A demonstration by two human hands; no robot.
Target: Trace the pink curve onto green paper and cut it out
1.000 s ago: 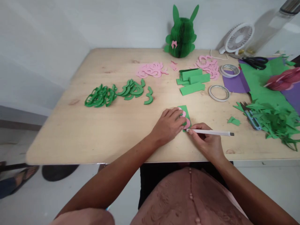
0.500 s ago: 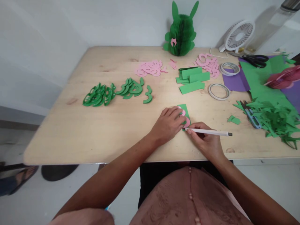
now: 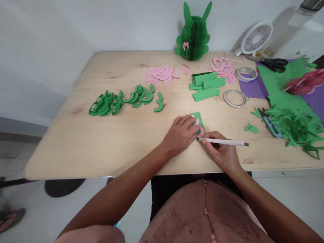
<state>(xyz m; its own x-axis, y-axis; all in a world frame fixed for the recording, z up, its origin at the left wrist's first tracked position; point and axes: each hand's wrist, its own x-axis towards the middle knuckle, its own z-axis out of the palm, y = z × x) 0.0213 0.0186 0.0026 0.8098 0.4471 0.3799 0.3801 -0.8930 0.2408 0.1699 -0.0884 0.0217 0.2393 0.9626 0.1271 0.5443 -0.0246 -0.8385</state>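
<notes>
My left hand (image 3: 181,134) lies with its fingers stretched over a pink paper cutout (image 3: 201,131), pressing it on a green paper strip (image 3: 198,117). Part of the cutout is hidden beneath those fingers. A white pen (image 3: 225,141) is pinched in my right hand (image 3: 225,153), its tip touching the lower edge of the cutout and its dark end pointing right. Left of my hands lie one wavy green cutout (image 3: 159,102), a pile of similar green cutouts (image 3: 143,96) and a heap of green loops (image 3: 106,103).
Folded green strips (image 3: 210,84), pink cutouts (image 3: 162,74) and two tape rolls (image 3: 235,98) lie farther back. Small blue-handled snips (image 3: 270,125) rest beside green scraps (image 3: 301,130) at right. Behind stand a green paper figure (image 3: 194,37) and a white fan (image 3: 257,37); black scissors (image 3: 274,64) lie nearby.
My hands, the pen and the cutout keep nearly the same place, while the whole view shifts slightly. At the lower left, a person's sandalled foot has moved down in the view.
</notes>
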